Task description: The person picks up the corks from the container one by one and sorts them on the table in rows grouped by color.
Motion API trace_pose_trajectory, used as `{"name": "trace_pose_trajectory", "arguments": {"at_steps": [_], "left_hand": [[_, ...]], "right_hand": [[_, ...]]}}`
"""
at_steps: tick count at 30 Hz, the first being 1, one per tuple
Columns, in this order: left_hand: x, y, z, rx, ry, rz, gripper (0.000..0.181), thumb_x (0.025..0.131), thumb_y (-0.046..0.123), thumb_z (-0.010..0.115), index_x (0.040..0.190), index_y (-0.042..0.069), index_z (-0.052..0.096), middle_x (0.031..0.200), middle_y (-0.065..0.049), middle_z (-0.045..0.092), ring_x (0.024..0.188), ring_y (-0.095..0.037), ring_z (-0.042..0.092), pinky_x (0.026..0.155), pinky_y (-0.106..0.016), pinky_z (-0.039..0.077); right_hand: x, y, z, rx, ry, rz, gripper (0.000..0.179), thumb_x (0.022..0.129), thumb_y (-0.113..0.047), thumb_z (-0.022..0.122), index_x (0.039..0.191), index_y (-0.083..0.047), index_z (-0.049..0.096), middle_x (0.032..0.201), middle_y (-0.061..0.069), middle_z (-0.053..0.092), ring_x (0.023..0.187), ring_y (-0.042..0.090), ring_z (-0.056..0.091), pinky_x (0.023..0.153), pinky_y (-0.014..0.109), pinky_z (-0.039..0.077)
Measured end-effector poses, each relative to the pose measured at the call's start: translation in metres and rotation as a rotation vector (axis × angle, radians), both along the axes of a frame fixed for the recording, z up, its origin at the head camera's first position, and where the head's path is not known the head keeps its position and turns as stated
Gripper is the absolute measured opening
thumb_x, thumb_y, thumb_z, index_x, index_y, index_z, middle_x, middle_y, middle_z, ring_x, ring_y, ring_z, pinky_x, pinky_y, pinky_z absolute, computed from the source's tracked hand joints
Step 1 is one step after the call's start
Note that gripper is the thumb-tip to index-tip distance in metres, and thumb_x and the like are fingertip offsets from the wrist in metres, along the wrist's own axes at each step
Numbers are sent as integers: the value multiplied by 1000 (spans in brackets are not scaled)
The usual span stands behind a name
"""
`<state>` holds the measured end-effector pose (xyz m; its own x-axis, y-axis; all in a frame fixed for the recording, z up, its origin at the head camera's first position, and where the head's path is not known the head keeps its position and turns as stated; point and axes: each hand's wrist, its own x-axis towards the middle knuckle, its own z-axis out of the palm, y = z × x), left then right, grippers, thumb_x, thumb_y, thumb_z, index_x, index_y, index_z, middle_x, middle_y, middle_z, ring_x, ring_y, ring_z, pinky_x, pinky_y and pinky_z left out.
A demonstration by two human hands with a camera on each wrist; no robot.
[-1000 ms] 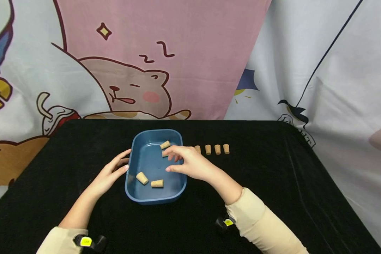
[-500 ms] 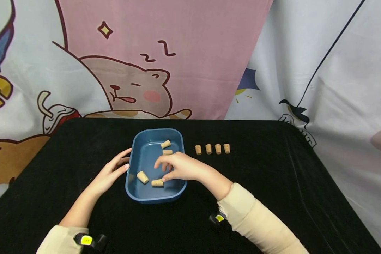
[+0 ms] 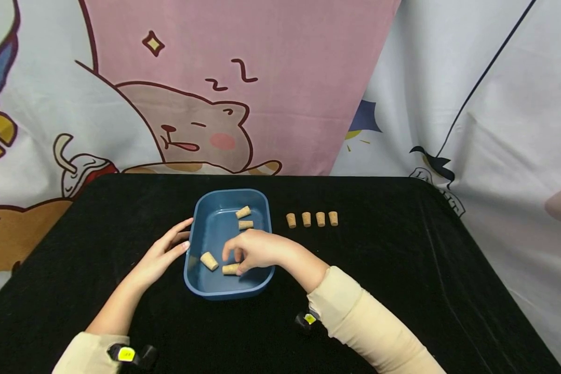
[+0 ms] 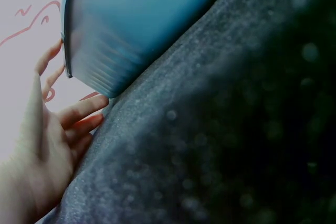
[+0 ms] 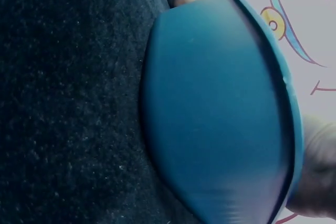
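A blue plastic tub (image 3: pixel 190 283) stands with several tapered corks inside. My left hand (image 3: pixel 161 257) rests at its left wall, fingers extended; the left wrist view shows these fingertips at the tub's outer side (image 4: pixel 131 30). My right hand (image 3: pixel 257 249) reaches over the right rim into the tub, index finger and thumb spread. Its thumb tip meets the right end of a lying cork (image 3: pixel 228 269), while the bent index finger is just above that cork. Another cork (image 3: pixel 209 261) lies to its left. In the right wrist view the tub wall (image 5: pixel 215 93) hides most of my right hand (image 5: pixel 317 177).
Two corks, one (image 3: pixel 245 225) and another (image 3: pixel 243 212), lie toward the far end of the tub. Right of the tub, several corks (image 3: pixel 306 219) stand in a row on the black cloth (image 3: pixel 402 270). A printed curtain (image 3: pixel 285 93) hangs behind the table.
My right hand has moved down and left inside the tub, from near the far corks to the near cork, and its thumb now meets it. The left hand stays put.
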<state>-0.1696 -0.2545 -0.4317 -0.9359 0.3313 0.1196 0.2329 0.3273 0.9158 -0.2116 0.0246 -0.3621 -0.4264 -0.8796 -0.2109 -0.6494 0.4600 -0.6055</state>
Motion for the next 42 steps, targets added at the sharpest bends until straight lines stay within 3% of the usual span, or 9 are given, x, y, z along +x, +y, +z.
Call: {"name": "trace_pose_trajectory", "arguments": {"at_steps": [9,16,23,30,42], "left_hand": [[1,0,1,-6,4,3,54,103,21,43,153,19,23,144,-27,35,128,-48,38,95,-67,36],[0,1,0,-7,11,1,54,103,20,43,153,18,23,145,-27,34,128,-48,37,95,-66,37],[1,0,1,-12,8,10,54,103,21,43,153,18,23,144,-27,35,128,-48,36,95,-67,36],[1,1,1,-7,7,3,54,103,20,42,153,18,23,144,-28,35,128,-48,37,95,-67,36],[1,2,1,-13,8,16,53,103,21,43,152,18,24,144,-27,36,129,-47,37,95,-66,37]], "right_hand": [[1,-7,-4,77,60,-16,28,83,-16,73,109,-22,64,85,-12,62,74,1,58,68,19,48],[2,-6,-5,69,69,-9,22,86,-18,71,106,-25,65,82,-13,61,72,2,57,67,19,48],[0,-2,-5,-38,33,-1,23,87,-15,69,109,-21,66,86,-11,61,73,3,57,67,19,48],[-1,2,-5,-178,68,-14,24,86,-12,70,110,-19,67,87,-10,59,77,2,56,71,18,49],[8,18,8,-400,48,-72,27,87,-4,67,113,-12,65,104,-3,58,89,5,58,80,21,51]]}}
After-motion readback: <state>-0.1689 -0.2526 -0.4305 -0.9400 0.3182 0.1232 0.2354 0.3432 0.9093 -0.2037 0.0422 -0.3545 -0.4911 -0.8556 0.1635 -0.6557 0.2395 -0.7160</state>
